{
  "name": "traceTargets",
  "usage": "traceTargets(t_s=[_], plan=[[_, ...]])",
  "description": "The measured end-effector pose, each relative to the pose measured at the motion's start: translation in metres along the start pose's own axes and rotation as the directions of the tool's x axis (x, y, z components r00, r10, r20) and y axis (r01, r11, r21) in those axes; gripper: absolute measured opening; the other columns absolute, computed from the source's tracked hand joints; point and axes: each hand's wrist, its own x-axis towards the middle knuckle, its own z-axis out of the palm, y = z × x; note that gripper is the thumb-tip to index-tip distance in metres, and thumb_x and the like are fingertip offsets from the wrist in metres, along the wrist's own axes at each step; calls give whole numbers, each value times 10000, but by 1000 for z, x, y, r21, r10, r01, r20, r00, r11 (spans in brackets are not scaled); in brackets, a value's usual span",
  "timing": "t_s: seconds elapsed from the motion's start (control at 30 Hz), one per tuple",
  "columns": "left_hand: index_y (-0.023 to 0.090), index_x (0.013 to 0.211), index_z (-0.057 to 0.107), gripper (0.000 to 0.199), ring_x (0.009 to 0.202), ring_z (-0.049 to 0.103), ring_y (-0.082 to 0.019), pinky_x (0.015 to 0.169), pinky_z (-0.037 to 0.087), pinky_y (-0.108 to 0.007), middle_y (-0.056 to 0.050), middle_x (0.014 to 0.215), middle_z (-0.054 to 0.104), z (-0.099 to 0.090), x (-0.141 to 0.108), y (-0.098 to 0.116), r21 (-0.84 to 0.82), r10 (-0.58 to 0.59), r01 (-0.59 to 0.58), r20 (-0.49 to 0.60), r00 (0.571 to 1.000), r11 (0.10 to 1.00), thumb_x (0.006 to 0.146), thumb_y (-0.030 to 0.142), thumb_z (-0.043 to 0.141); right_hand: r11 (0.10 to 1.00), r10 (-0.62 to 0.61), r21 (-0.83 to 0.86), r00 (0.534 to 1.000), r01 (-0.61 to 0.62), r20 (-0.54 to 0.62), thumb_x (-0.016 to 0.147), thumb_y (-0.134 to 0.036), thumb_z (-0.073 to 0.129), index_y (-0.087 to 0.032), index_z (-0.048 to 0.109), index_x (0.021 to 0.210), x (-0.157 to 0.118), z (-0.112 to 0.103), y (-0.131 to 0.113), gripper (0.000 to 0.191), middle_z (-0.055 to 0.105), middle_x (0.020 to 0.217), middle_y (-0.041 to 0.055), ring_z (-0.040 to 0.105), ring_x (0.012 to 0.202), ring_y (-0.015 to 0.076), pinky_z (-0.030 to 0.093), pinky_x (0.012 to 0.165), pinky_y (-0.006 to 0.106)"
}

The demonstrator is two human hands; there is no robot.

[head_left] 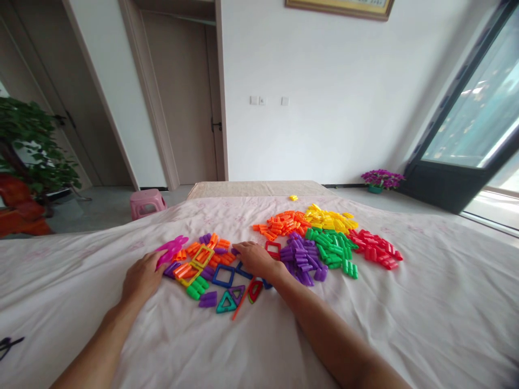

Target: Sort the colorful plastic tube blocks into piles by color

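Left hand (141, 278): fingers closed on one end of a pink piece (173, 250), presumably to keep it clear of the loose blocks. Right hand (255, 258): palm down, fingertips at a small purple block (234, 252); whether they grip it cannot be told. Between the hands lies a mixed pile (207, 273). Toward the right edge of the cloth (425, 313): purple heap (302, 256), green heap (334, 247), red heap (375, 248). Nearer the far edge: orange heap (286, 222), yellow heap (330, 220). Single-colour grouping apparently keeps colours distinct.
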Motion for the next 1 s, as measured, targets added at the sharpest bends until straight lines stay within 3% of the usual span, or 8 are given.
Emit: traceTargets(t_s=[0.13, 0.33, 0.57, 0.73, 0.87, 1.0], plan=[[180, 1324, 590, 456, 1162, 621, -263, 979, 459, -363, -112, 1324, 648, 0, -1, 1, 3, 1, -1, 15, 1000, 1000, 954, 350, 385, 999, 38, -28, 999, -38, -5, 996, -292, 476, -199, 675, 1170, 0, 0, -2, 280, 671, 1122, 123, 609, 1095, 231, 451, 925, 320], [186, 1318, 597, 447, 1157, 625, -261, 959, 469, -356, -115, 1316, 655, 0, 1, 0, 9, 3, -3, 16, 1000, 1000, 945, 336, 401, 998, 67, 13, 997, -66, -44, 966, -285, 547, -204, 688, 1172, -7, -12, -4, 262, 669, 1120, 103, 609, 1089, 219, 440, 872, 269], [222, 1306, 616, 428, 1159, 629, -246, 946, 477, -345, -97, 1312, 668, 1, 1, -1, -11, -3, 3, -7, 1000, 1000, 930, 333, 444, 978, 208, -27, 978, -208, -28, 982, -324, 522, -192, 708, 1098, -22, -66, 10, 256, 696, 1100, 102, 649, 1031, 210, 440, 844, 259], [199, 1327, 596, 448, 1167, 624, -256, 940, 478, -348, -110, 1327, 658, 0, 1, 1, 1, -4, 4, 16, 1000, 1000, 942, 348, 423, 940, 332, -72, 943, -333, -27, 961, -299, 536, -186, 701, 1159, -42, -102, 29, 282, 700, 1169, 118, 637, 1106, 234, 438, 893, 282], [194, 1329, 593, 456, 1157, 631, -257, 928, 481, -341, -108, 1317, 662, -1, 1, 2, 24, -5, 4, 22, 1000, 1000, 951, 364, 403, 888, 444, -157, 895, -433, 43, 916, -283, 588, -184, 727, 1103, -60, -122, 45, 253, 719, 1134, 119, 659, 1062, 249, 458, 841, 301], [183, 1339, 588, 471, 1170, 626, -261, 931, 480, -341, -112, 1322, 655, -2, 1, 2, 27, -1, 1, 25, 1000, 1000, 955, 371, 391, 842, 507, -222, 862, -491, 15, 909, -273, 584, -180, 735, 1064, -69, -132, 51, 235, 719, 1121, 135, 664, 1054, 263, 468, 833, 326]])
